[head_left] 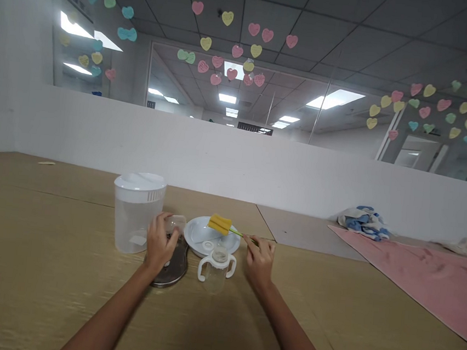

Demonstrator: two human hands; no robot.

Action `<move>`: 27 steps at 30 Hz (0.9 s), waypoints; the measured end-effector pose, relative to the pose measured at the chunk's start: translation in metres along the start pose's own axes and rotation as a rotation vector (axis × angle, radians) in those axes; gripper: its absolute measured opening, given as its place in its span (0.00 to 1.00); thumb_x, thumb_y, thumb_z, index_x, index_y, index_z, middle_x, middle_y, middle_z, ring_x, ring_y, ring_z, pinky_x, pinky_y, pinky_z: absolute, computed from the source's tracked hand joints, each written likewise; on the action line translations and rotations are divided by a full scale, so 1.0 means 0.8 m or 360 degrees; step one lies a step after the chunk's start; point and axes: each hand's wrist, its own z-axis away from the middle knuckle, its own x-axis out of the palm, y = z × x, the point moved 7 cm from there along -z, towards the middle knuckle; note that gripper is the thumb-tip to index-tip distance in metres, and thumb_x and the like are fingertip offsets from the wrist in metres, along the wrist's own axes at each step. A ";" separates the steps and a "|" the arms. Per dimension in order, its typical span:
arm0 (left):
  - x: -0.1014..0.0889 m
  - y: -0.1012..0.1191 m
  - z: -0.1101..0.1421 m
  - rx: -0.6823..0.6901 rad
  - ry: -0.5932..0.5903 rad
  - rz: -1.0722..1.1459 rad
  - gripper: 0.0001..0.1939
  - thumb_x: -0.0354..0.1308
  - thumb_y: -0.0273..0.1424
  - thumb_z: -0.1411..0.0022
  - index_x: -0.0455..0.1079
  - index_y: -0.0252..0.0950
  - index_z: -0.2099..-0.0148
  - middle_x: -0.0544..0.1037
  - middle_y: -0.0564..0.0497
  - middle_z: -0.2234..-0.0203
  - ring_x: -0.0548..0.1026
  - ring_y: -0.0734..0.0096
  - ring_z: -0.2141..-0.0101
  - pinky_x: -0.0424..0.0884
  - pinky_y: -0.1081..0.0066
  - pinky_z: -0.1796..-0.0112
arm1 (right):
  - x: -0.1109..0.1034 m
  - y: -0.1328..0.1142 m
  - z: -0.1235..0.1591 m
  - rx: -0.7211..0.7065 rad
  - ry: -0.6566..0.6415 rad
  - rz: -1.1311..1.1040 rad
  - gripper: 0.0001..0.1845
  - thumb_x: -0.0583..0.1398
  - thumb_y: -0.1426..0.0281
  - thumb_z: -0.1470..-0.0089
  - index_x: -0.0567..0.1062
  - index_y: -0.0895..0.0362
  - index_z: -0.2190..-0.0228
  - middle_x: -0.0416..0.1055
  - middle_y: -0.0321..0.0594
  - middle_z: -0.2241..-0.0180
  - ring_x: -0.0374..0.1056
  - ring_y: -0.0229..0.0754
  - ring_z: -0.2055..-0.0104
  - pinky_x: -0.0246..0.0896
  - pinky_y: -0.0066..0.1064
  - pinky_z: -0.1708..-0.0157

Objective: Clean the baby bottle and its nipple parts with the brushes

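Note:
My left hand (159, 245) is closed around a small clear plastic cap (176, 225), held over a round metal tray (172, 271). My right hand (259, 258) grips the green handle of a bottle brush with a yellow sponge head (219, 224), which hovers above a white plate (199, 232). A white ring (208, 246) lies on the plate. A clear baby cup with two white handles (217, 265) stands on the table in front of the plate, between my hands.
A clear plastic pitcher with a white lid (135, 210) stands left of my left hand. A pink towel (422, 275) covers the table at right, with a blue-and-white cloth (363, 219) behind it. A low white partition (234, 164) backs the wooden table (45, 245).

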 end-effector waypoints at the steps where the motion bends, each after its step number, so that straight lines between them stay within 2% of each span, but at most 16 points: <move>1: 0.004 -0.002 0.001 -0.0011 -0.0074 0.0006 0.13 0.46 0.31 0.41 0.60 0.35 0.53 0.70 0.44 0.60 0.69 0.58 0.56 0.66 0.59 0.56 | 0.002 0.002 0.001 0.0013 -0.0014 0.0016 0.19 0.52 0.82 0.49 0.76 0.54 0.61 0.72 0.41 0.66 0.65 0.39 0.64 0.49 0.33 0.62; 5: 0.022 -0.006 0.005 -0.0021 -0.0339 -0.0120 0.12 0.45 0.29 0.42 0.61 0.35 0.56 0.73 0.45 0.63 0.71 0.59 0.59 0.66 0.62 0.59 | 0.008 0.009 0.003 0.0064 -0.0083 0.0103 0.18 0.53 0.82 0.50 0.77 0.55 0.63 0.71 0.40 0.68 0.63 0.39 0.65 0.48 0.32 0.64; 10: 0.033 -0.014 0.006 -0.0093 -0.0500 -0.0328 0.09 0.47 0.29 0.43 0.62 0.35 0.59 0.74 0.45 0.62 0.72 0.59 0.60 0.65 0.62 0.60 | 0.013 0.010 0.003 0.0059 -0.0193 0.0272 0.18 0.55 0.83 0.54 0.77 0.52 0.66 0.71 0.38 0.69 0.61 0.40 0.66 0.44 0.35 0.61; 18: 0.052 -0.021 0.015 -0.0131 -0.0786 -0.0422 0.14 0.50 0.30 0.44 0.61 0.32 0.54 0.74 0.43 0.61 0.72 0.58 0.59 0.65 0.64 0.60 | 0.004 0.008 -0.003 0.0103 -0.0140 0.0295 0.15 0.55 0.81 0.53 0.77 0.52 0.69 0.72 0.37 0.70 0.60 0.40 0.66 0.42 0.37 0.57; 23: 0.055 -0.017 0.018 -0.0098 -0.0848 -0.0442 0.18 0.51 0.31 0.45 0.59 0.31 0.51 0.70 0.40 0.57 0.71 0.57 0.57 0.66 0.63 0.59 | 0.000 0.006 -0.006 0.0117 -0.0117 0.0280 0.13 0.56 0.80 0.55 0.77 0.53 0.73 0.70 0.36 0.73 0.59 0.39 0.67 0.42 0.37 0.58; 27: 0.051 -0.013 0.016 -0.0043 -0.0790 -0.0434 0.22 0.54 0.29 0.48 0.59 0.32 0.50 0.69 0.41 0.56 0.70 0.55 0.57 0.65 0.60 0.57 | 0.001 0.001 -0.010 0.0076 -0.0156 0.0328 0.13 0.56 0.81 0.56 0.77 0.53 0.74 0.69 0.37 0.74 0.58 0.39 0.68 0.41 0.37 0.60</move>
